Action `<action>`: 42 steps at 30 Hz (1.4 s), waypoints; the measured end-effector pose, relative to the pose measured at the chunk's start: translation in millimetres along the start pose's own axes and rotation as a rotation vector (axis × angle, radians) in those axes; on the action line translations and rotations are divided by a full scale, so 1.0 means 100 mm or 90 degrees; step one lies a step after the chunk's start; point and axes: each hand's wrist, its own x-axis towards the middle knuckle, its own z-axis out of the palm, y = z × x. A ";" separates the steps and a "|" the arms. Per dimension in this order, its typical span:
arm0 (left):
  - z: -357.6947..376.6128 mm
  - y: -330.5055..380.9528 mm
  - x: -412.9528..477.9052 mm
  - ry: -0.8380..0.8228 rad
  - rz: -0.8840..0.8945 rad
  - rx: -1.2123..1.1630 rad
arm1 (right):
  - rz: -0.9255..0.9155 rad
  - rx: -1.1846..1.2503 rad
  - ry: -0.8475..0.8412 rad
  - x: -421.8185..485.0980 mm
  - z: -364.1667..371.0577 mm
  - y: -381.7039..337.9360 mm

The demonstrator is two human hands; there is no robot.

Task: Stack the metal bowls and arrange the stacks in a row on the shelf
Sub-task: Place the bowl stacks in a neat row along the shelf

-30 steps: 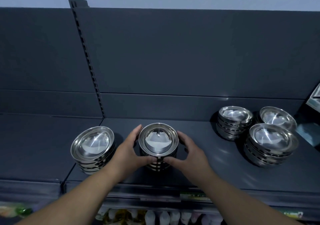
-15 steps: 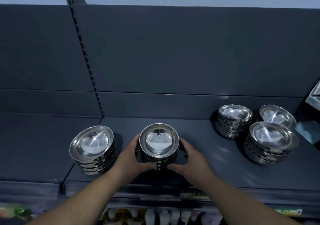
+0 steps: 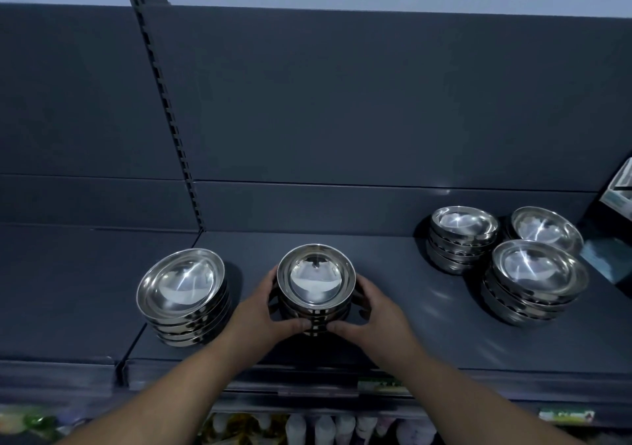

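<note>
So both hands are wrapped around the middle stack of metal bowls. The left hand cups its left side and the right hand cups its right, fingers curled round the back, with the thumbs nearly meeting at the near side. That stack sits on the dark grey shelf, toward the near edge. Just left of it, not touching, is another stack of bowls that leans a bit. Well off to the right there's a cluster: a far stack, a near stack, and a bowl at the back, though I can't tell how many are under it. Blurry bottles show on the level below.
</note>
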 end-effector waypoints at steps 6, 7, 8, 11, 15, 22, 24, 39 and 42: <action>0.01 -0.04 -0.01 0.003 -0.006 0.015 | -0.003 0.003 0.019 -0.01 0.02 -0.03; 0.01 -0.04 -0.01 0.003 -0.006 0.018 | -0.002 0.003 0.021 -0.01 0.02 -0.04; 0.01 -0.03 -0.01 0.003 -0.004 0.019 | 0.000 0.005 0.022 -0.02 0.02 -0.04; 0.01 -0.04 -0.01 -0.001 -0.007 0.017 | 0.008 0.001 0.024 -0.03 0.03 -0.06; -0.01 -0.06 -0.02 -0.009 -0.020 0.018 | 0.022 0.002 0.027 -0.05 0.04 -0.08; -0.09 0.08 -0.06 -0.002 -0.037 0.072 | 0.056 -0.088 0.007 -0.12 0.01 -0.13; -0.14 0.20 -0.08 0.012 -0.019 0.098 | 0.074 -0.158 -0.010 -0.16 -0.04 -0.16; 0.75 1.18 0.15 -0.092 0.293 0.560 | 0.295 -0.417 0.015 -0.79 -1.27 0.18; 1.14 1.20 0.25 -0.128 0.294 0.582 | 0.330 -0.444 0.022 -0.87 -1.63 0.38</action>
